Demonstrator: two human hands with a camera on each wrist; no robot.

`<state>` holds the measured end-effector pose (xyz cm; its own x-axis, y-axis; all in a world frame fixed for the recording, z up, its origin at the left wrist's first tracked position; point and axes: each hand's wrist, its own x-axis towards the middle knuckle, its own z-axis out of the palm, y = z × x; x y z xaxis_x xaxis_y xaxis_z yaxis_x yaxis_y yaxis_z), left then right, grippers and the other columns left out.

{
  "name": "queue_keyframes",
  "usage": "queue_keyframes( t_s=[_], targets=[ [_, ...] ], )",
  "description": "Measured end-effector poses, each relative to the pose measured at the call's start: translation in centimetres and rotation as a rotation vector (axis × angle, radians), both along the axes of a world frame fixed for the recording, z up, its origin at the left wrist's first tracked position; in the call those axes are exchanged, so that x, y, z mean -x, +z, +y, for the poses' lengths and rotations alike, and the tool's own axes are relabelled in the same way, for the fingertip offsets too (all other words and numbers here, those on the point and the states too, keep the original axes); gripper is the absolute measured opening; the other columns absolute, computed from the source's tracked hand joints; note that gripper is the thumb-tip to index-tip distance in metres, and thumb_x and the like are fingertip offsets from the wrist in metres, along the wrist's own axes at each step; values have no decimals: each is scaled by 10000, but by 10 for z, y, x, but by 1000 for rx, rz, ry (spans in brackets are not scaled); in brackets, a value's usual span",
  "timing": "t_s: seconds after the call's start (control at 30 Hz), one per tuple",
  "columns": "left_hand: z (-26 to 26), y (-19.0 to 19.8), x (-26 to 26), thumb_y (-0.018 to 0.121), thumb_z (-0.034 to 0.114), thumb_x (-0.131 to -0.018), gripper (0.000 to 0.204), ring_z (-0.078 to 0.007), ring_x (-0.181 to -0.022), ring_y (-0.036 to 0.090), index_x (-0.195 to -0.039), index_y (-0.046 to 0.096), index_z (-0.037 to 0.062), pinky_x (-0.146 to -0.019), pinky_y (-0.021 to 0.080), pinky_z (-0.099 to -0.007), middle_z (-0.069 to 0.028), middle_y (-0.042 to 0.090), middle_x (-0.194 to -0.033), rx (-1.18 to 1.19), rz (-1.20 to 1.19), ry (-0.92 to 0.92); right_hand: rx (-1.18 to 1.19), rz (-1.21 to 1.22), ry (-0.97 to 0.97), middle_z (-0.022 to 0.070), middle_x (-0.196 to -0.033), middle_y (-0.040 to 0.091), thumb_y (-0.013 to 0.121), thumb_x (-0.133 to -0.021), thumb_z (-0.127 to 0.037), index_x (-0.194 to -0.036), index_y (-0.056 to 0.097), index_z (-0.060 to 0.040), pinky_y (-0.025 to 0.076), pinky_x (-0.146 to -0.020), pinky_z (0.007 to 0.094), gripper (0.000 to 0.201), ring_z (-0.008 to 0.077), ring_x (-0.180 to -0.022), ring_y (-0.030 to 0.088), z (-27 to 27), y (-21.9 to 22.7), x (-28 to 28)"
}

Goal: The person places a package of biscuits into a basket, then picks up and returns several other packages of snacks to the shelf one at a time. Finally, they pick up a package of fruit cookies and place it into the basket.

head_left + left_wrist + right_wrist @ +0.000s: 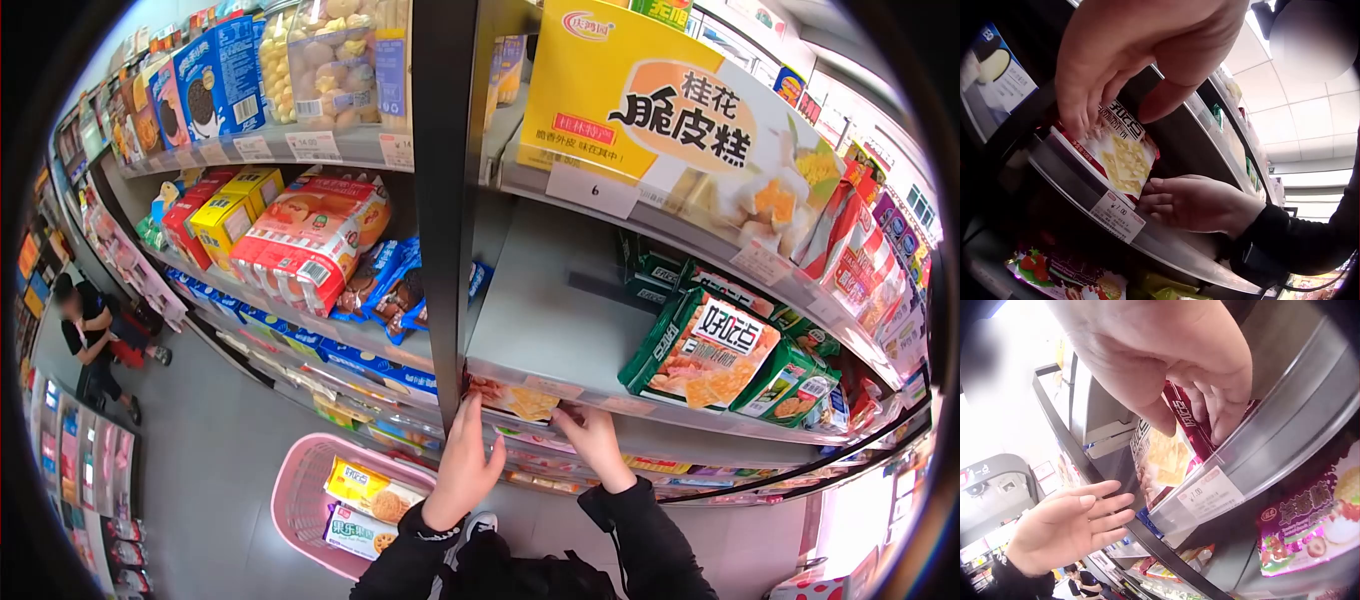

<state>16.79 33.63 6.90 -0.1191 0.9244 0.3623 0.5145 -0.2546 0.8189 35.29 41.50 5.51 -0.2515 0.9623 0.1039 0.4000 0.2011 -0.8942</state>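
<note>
A red-and-white cracker packet [525, 402] with yellow crackers pictured on it lies behind the clear lip of a low shelf, over a ¥7.00 price tag [1119, 212]. My left hand [468, 460] is at the packet's left end, fingers extended toward it and thumb apart. In the right wrist view the same left hand [1066, 528] shows its palm with straight, spread fingers. At the opposite end, my right hand [595, 445] holds the packet's red edge between thumb and bent fingers, as the right wrist view shows.
A pink basket [283, 500] with two biscuit packs stands on the floor below. Green cracker packs [705, 350] sit on the shelf above at right. A black upright post [443, 200] divides the shelves. A person [95, 340] sits at far left.
</note>
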Motion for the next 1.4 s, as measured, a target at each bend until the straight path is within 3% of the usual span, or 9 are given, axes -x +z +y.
queue_keyframes(
  t_s=[0.07, 0.3, 0.53, 0.6, 0.9, 0.97, 1.17, 1.23, 1.4],
  targets=[
    [8, 4, -6, 539, 65, -742, 632, -440, -1183, 290, -1259, 214, -96, -987, 265, -437, -302, 275, -1274, -45, 78, 4, 29, -4, -31, 74, -763, 613, 622, -770, -127, -923, 563, 20, 442, -563, 249, 220, 134, -664, 590, 1, -3, 0],
    [27, -11, -21, 548, 66, -724, 659, -473, -1188, 237, -1260, 200, -94, -983, 237, -470, -329, 246, -1259, -50, 119, 139, 89, 153, -20, 61, -818, 599, 660, -751, -161, -951, 547, 5, 443, -584, 248, 283, 107, -703, 567, 5, -13, -4],
    [41, -16, -22, 522, 24, -728, 491, -432, -994, 405, -1156, 308, -86, -877, 325, -444, -281, 399, -1061, -98, 30, 182, 91, 16, -20, 39, -898, 591, 648, -767, -95, -981, 546, 21, 465, -675, 248, 264, 103, -793, 552, 7, -14, -2],
    [40, -16, -20, 513, 3, -734, 476, -400, -992, 426, -1163, 320, -73, -868, 346, -414, -257, 413, -1070, -103, 61, 212, 56, 103, -25, 75, -888, 592, 676, -736, -167, -985, 537, 15, 447, -715, 286, 338, 167, -794, 554, 8, -19, -4],
    [34, 12, -27, 430, -40, -727, 413, -443, -977, 406, -1134, 362, -74, -841, 339, -447, -278, 424, -1038, -160, 108, 208, 493, 548, -92, 58, -1000, 555, 592, -794, -17, -1025, 526, -8, 401, -831, 280, 241, 136, -928, 512, -1, 17, -33],
    [29, 10, -32, 440, -30, -738, 436, -433, -1001, 415, -1164, 358, -73, -859, 342, -439, -282, 430, -1076, -97, 15, 173, 496, 764, -74, 46, -924, 554, 604, -796, -52, -992, 542, -11, 436, -728, 275, 209, 124, -815, 515, -2, 18, -38],
    [7, 6, -57, 449, -45, -815, 453, -243, -1041, 498, -1240, 294, -55, -885, 385, -304, -197, 443, -1170, 13, -341, 20, 540, 641, -103, 8, -857, 554, 620, -794, -78, -962, 548, -4, 417, -614, 227, 197, 87, -701, 498, -16, 36, -70],
    [-10, 10, -65, 492, -9, -806, 464, -249, -1016, 535, -1229, 310, -66, -845, 414, -294, -204, 510, -1112, 50, -426, 52, 606, 503, 9, 16, -887, 565, 635, -782, -81, -1006, 545, 12, 421, -631, 221, 258, 80, -717, 509, -23, 41, -88],
    [-45, 1, -82, 487, -90, -778, 604, -188, -964, 512, -1302, 194, -27, -847, 414, -285, -159, 409, -1213, 125, -525, -17, 722, 506, 311, 74, -1087, 554, 612, -768, -2, -1185, 416, 20, 434, -836, 235, 461, 98, -972, 529, -43, 38, -113]
  ],
)
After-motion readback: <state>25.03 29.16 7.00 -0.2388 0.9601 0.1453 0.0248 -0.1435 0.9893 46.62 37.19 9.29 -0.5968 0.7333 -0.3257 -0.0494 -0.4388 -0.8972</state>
